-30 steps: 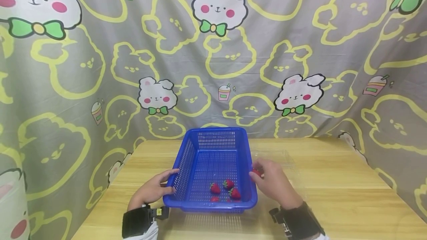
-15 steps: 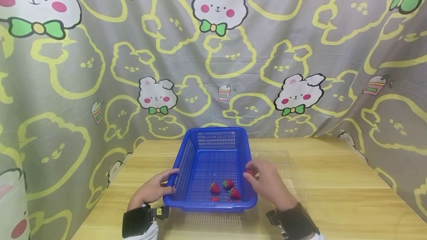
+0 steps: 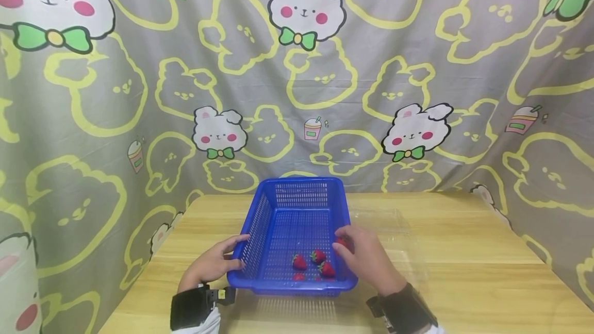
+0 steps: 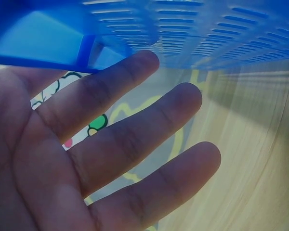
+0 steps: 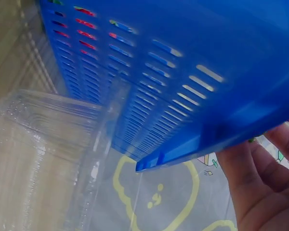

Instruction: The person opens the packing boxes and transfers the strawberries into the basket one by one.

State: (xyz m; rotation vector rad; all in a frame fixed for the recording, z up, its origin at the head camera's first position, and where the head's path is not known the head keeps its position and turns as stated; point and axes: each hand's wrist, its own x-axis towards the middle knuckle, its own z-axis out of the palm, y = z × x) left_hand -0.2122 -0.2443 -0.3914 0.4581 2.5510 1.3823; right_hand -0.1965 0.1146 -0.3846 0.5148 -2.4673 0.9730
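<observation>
A blue plastic basket (image 3: 297, 226) with slotted walls stands on the table. My left hand (image 3: 215, 262) holds its left rim, thumb and one fingertip over the edge. In the left wrist view the other fingers (image 4: 135, 139) stretch out nearly straight below the rim. Over the right rim, my right hand (image 3: 368, 254) pinches a strawberry (image 3: 342, 241) between thumb and fingers, mostly hidden by them. In the right wrist view the rim covers the strawberry and only a bit of green shows. Several strawberries (image 3: 317, 256) lie at the basket's near end.
A clear plastic box (image 5: 53, 144) stands on the wooden table (image 3: 478, 251), close to the basket's right wall. A patterned grey curtain (image 3: 260, 86) hangs behind and along both sides.
My right hand has moved left with the strawberry, from beside the right rim to over it and slightly inside. The left hand and the basket have stayed in place.
</observation>
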